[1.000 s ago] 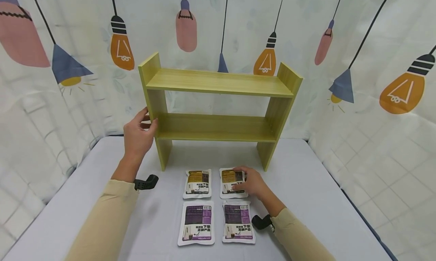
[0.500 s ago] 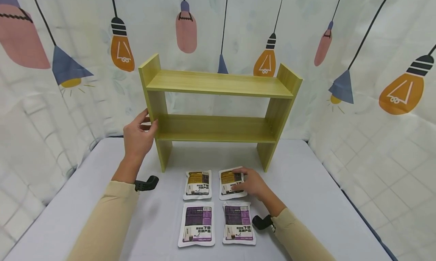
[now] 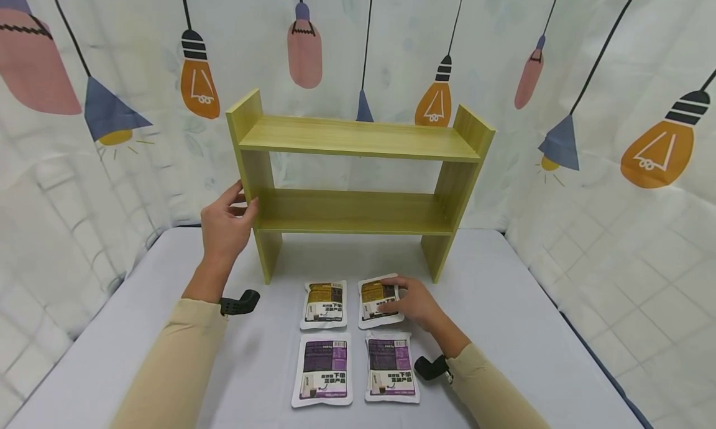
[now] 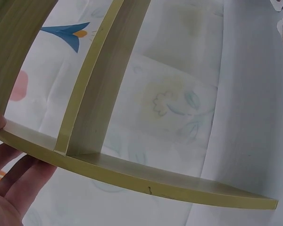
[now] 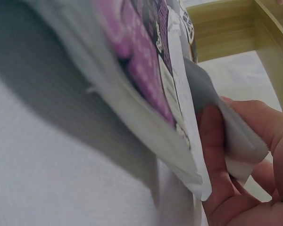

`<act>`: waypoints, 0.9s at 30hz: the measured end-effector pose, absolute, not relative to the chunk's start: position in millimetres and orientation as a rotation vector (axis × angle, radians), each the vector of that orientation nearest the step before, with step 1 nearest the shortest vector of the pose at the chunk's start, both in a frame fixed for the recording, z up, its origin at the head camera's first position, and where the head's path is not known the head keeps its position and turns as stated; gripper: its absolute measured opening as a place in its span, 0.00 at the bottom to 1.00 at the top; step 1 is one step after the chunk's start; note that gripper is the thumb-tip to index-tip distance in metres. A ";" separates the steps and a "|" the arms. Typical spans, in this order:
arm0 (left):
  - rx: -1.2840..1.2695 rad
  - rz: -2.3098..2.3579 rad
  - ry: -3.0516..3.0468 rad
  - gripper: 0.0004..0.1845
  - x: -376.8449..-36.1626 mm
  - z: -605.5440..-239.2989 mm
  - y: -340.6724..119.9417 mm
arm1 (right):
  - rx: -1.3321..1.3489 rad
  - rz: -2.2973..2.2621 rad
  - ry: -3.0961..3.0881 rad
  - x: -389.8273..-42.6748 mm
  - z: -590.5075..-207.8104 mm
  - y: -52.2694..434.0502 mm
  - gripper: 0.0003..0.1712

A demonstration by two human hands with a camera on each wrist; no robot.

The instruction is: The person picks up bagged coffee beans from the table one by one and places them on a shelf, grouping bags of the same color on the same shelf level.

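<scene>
Head view: the right-hand brown pouch, long axis aimed roughly at the shelf beyond, was pinched from its right by the right hand, the shelf's left side being gripped by the left hand.

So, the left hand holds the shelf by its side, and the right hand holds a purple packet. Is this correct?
Not quite: the colour is wrong. The head view shows the right hand holding a gold packet. The left hand does hold the shelf by its side.
</scene>
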State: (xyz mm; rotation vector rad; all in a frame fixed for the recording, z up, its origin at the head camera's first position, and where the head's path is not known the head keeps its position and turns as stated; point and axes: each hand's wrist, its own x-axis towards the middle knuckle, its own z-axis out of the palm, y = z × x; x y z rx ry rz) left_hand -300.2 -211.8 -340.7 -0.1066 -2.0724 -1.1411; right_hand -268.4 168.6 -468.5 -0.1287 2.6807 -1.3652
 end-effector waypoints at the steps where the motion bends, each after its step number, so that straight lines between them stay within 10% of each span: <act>1: -0.105 -1.145 -2.073 0.25 -300.3 -340.9 -211.8 | -0.121 -1.377 2.677 -268.5 -468.6 168.9 0.35; 27: -0.087 -1.177 -2.082 0.24 -301.5 -342.6 -214.4 | -0.084 -1.590 2.609 -255.4 -448.1 183.7 0.37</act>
